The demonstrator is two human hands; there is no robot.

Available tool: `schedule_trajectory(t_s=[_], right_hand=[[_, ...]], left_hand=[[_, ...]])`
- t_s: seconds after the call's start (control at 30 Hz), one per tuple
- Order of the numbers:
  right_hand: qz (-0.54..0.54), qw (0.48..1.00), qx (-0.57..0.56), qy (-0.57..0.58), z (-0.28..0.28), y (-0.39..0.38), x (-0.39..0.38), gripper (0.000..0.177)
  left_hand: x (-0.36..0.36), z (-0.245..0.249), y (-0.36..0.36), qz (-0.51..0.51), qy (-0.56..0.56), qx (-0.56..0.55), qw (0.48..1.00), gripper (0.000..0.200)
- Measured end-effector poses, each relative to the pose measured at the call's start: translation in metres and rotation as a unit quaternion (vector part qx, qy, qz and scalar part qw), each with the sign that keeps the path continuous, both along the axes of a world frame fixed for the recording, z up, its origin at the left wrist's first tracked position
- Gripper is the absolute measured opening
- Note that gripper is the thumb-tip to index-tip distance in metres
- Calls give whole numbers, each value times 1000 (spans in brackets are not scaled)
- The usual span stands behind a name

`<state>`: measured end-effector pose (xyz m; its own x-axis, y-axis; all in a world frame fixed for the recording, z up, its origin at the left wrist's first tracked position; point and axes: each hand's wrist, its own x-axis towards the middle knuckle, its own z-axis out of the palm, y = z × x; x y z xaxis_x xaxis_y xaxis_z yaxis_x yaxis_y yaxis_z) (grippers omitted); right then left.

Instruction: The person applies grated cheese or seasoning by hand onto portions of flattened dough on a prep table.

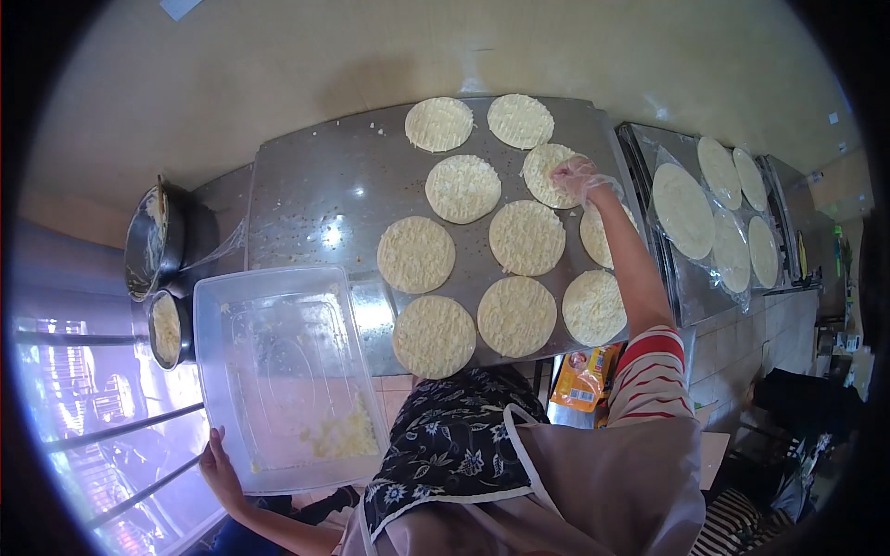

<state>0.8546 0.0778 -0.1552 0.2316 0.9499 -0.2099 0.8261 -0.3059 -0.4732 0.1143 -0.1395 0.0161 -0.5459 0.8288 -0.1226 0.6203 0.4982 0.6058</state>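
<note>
My left hand (220, 468) grips the left rim of a clear plastic bin (232, 371), which is tilted at the table's front left edge. A small heap of pale yellow shreds, like grated cheese (343, 437), lies in its lower right corner. My right hand (575, 176), in a clear plastic glove, is over a round flat dough base (540, 190) near the table's right edge. Its fingers look drawn together; what they hold is hidden. Several similar rounds topped with pale shreds, such as one base (527, 238), lie around it. My right forearm partly covers another base (593, 236).
The rounds lie on a steel table (315, 204) with scattered crumbs. At left are a large metal pot (153, 241) and a smaller bowl (167, 329) with pale contents. Plastic-covered plain rounds (684, 211) rest on a second table at right. An orange packet (577, 389) sits below the front edge.
</note>
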Motion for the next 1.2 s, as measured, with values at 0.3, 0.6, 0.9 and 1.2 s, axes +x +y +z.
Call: schedule_trajectory(t_s=[0.3, 0.6, 0.9, 1.2], right_hand=[[44, 999, -9, -8, -16, 22, -4, 14], [-184, 929, 104, 302, -9, 37, 69, 17], [-139, 984, 52, 98, -20, 45, 75, 20], [2, 991, 101, -88, -15, 49, 68, 18]], left_hand=[[8, 8, 2, 11, -3, -23, 1000, 49], [-5, 1, 2, -13, 50, -27, 998, 55], [-8, -4, 2, -16, 48, 1, 999, 49], [-16, -8, 3, -28, 61, 15, 998, 51]])
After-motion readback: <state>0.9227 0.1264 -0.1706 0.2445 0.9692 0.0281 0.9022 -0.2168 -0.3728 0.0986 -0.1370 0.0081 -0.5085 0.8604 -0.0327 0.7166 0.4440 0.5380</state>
